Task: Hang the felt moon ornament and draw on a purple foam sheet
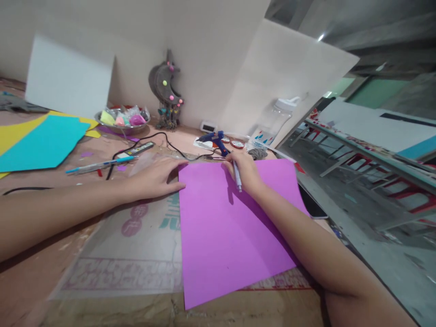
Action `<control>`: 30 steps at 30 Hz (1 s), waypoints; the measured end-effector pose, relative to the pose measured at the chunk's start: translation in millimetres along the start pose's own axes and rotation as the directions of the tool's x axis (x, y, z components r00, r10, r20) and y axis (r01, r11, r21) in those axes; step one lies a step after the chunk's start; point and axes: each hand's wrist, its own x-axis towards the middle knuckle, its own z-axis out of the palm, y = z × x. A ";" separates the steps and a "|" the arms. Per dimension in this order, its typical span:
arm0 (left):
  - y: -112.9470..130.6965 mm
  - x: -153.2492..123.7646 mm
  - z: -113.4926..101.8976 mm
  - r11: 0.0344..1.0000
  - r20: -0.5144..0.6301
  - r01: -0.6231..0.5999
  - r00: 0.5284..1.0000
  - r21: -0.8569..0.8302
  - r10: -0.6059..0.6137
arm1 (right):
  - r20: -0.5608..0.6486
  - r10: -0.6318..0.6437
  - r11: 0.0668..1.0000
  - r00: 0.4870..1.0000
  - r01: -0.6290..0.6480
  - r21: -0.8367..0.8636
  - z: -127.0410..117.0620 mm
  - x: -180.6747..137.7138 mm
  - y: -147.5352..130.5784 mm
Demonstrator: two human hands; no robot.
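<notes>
A large purple sheet (pixel 231 236) lies flat before me, partly over a clear printed plastic sheet (pixel 136 254). At its upper left corner rests my left hand (pixel 161 177), thumb and fingers apart, the fingertips touching the sheet's edge. My right hand (pixel 243 170) is at the sheet's top edge, its fingers closed round a grey pen (pixel 237 176). The pen's lower-facing end sticks out below the hand; its other end is hidden by the fingers. Just beyond the right hand sits a blue glue gun (pixel 218 141).
Turquoise (pixel 47 143) and yellow sheets lie at the left. Behind them stands a bowl (pixel 122 122) of colourful packets. A blue pen (pixel 102 164) and a black cable (pixel 166 136) cross the table. A moon-shaped ornament (pixel 163 86) and a clear bottle (pixel 272 120) stand at the back.
</notes>
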 end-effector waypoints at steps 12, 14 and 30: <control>0.0 -3.2 -9.0 0.987 -0.159 0.093 0.981 -0.131 -0.114 | -0.278 -0.175 0.963 0.945 0.106 -0.247 -64.4 10.5 -27.8; 0.3 -3.3 -8.7 0.987 -0.174 0.079 0.979 -0.142 -0.104 | -0.289 -0.169 0.966 0.942 0.100 -0.238 -65.6 11.1 -26.5; -11.7 -2.4 0.5 0.938 -0.276 0.018 0.954 -0.347 -0.120 | -0.353 -0.269 0.940 0.896 0.164 -0.299 -57.7 10.1 -22.8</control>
